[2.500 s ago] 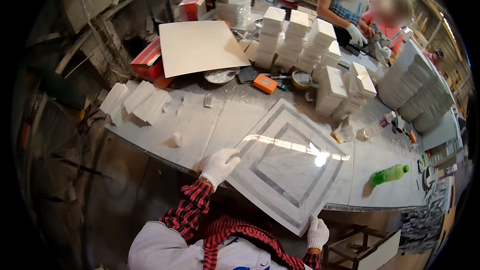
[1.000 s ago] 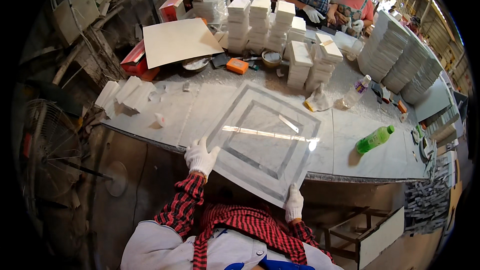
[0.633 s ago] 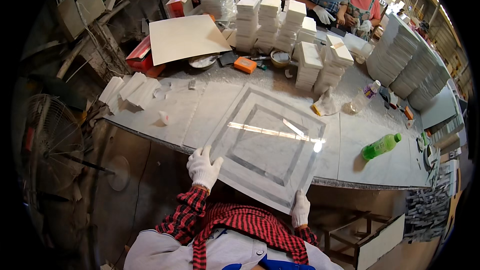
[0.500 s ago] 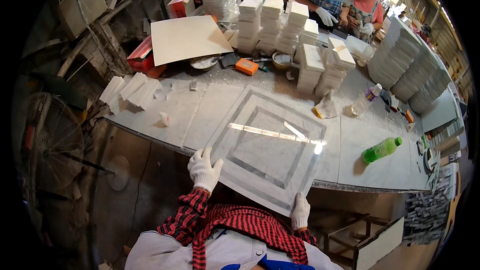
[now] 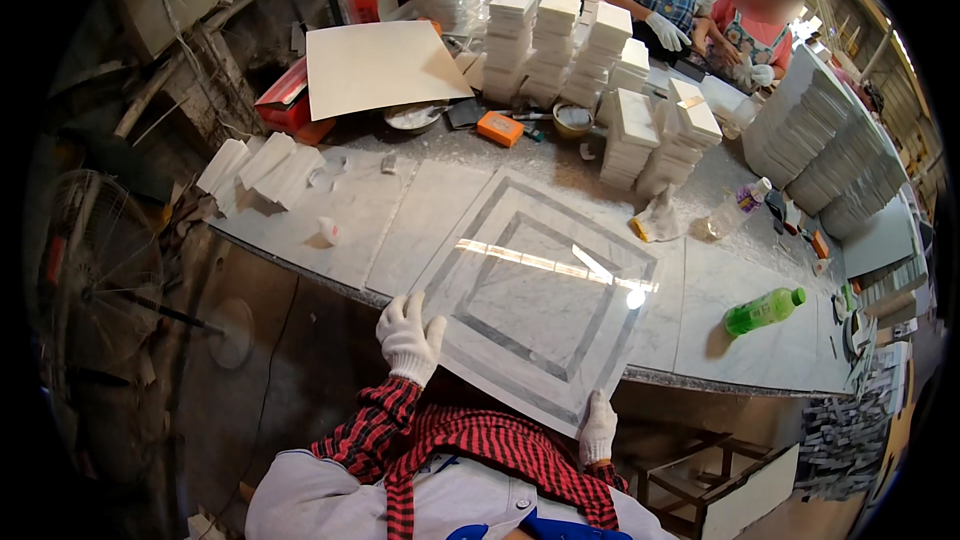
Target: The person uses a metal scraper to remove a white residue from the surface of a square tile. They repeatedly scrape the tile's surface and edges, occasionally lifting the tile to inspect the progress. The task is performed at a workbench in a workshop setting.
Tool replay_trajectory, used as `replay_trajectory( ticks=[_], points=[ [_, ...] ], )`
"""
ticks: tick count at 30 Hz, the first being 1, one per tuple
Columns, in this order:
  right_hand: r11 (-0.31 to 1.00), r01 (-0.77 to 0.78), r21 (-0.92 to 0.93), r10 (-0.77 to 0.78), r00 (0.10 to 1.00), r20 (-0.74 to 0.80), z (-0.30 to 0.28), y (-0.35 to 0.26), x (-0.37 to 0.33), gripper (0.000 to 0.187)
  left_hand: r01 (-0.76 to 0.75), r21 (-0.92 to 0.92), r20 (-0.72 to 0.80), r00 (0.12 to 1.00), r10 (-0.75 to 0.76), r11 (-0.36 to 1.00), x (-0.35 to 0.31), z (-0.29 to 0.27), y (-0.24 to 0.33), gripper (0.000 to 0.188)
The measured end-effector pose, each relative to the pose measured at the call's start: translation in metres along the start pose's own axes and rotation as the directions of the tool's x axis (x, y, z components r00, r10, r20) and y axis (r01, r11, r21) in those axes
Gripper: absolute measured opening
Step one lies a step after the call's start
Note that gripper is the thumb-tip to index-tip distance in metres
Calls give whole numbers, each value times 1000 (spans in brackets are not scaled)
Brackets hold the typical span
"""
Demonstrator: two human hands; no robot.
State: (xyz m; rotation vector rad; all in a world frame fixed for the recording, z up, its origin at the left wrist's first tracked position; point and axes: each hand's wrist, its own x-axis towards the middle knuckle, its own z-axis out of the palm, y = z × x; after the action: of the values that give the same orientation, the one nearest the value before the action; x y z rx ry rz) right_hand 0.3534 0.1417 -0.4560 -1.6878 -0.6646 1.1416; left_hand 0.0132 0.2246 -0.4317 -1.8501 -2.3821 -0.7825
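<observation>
Beyond the bordered slab [image 5: 540, 312], white stacks [image 5: 628, 145] crowd the table [image 5: 450, 147]

The glossy, grey-banded panel [image 5: 520, 295] has been turned slightly counterclockwise between the left hand [image 5: 410, 340] and the right hand [image 5: 598, 427], its far corner swung leftward, nearly in line with the orange box [image 5: 499, 128]. The round glare [image 5: 636, 298] has been shifted nearer the panel's right corner; a white streak [image 5: 592, 263] is now seen apart from it. Beyond, a co-worker's gloved hand [image 5: 667, 32] has been drawn leftward.
</observation>
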Motion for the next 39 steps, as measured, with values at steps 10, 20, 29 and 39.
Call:
replay_trajectory(
  ticks=[10,20,29,39],
  points=[
    [1000,-31,-1,31,999,34,-2,-5,-1,47,10,-20,-3,1000,-10,1000,-1,3,-2,60],
    [997,-32,73,31,999,23,-2,0,2,45,24,-37,-10,1000,-24,999,-2,5,-1,60],
    [999,-32,-9,32,998,49,-4,1,-2,47,19,-50,-33,999,-21,999,-4,3,-3,62],
    [999,-34,-13,34,999,5,-4,5,4,47,21,-85,-58,998,-26,996,-4,0,2,60]
  ],
)
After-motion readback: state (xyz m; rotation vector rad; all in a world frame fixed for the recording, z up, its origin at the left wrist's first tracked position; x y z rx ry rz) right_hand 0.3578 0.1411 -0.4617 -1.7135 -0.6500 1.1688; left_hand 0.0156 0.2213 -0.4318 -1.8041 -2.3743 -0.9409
